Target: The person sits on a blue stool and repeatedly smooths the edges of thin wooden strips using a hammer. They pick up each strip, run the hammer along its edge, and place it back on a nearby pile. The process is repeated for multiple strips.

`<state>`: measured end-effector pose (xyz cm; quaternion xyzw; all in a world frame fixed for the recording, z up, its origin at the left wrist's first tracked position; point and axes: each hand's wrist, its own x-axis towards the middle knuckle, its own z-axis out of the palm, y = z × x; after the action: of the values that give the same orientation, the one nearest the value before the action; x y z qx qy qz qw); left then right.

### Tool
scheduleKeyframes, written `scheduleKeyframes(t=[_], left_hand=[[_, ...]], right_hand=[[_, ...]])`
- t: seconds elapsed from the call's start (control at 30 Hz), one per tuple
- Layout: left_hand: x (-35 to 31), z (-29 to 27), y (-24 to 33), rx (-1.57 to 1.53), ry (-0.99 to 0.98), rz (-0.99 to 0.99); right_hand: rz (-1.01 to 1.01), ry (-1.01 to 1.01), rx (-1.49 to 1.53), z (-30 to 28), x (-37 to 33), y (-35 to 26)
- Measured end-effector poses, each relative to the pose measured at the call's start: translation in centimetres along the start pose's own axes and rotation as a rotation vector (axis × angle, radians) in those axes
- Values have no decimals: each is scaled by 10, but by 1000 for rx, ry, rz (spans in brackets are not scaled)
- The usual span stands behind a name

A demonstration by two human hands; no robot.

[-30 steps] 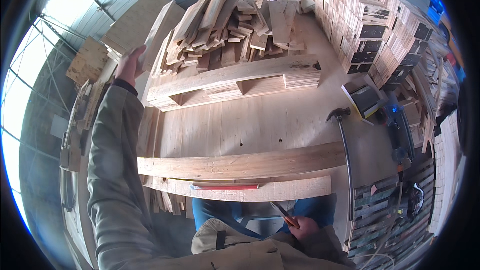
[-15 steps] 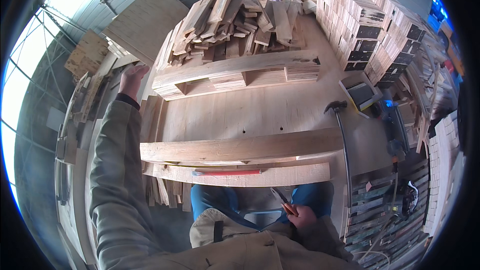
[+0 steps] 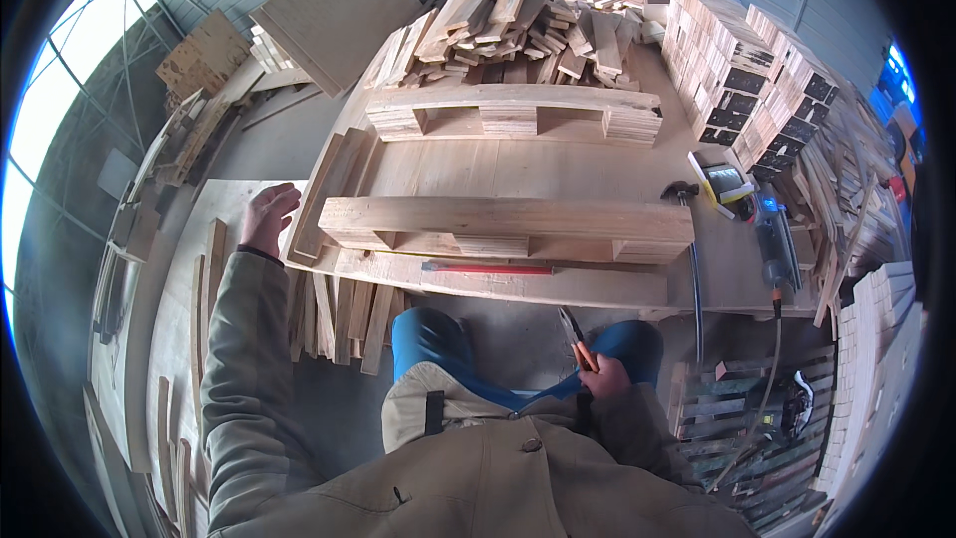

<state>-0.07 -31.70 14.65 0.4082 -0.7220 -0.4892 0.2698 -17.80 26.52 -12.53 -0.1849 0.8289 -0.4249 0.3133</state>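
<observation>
My left hand hovers beside the left end of the near pallet beam, its fingers loosely bent and apart, with nothing visible in it. Low in front of my lap, my right hand is closed round the orange handles of pliers, whose dark jaws point up and away. A slim red tool with a greyish left end lies on the board along the near edge. Behind the near beam, a second block-and-board beam stands parallel to it on the wooden tabletop.
Loose boards are heaped at the back, with stacked wood blocks at the right. A hammer overhangs the near right edge. Close by are a small box and a hose-connected power tool. Slats stand below the table's left side.
My view has shifted, so the table sits higher in the picture. My left hand has come nearer, level with the near beam, its fingers looser. The pliers stay in my right hand.
</observation>
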Motion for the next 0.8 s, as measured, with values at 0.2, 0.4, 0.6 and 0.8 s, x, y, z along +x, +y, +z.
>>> scheduleKeyframes(t=[0.2,0.4,0.6,0.8], left_hand=[[-76,-29,-102,-173,120,-241],[-102,-45,-144,-163,207,-279],[-67,-45,-178,80,238,-14],[-38,-24,-176,605,298,97]], right_hand=[[11,-24,188,-1,0,-3],[9,10,220,5,-1,-9],[23,24,183,4,-7,-13],[52,39,174,3,-9,-13]])
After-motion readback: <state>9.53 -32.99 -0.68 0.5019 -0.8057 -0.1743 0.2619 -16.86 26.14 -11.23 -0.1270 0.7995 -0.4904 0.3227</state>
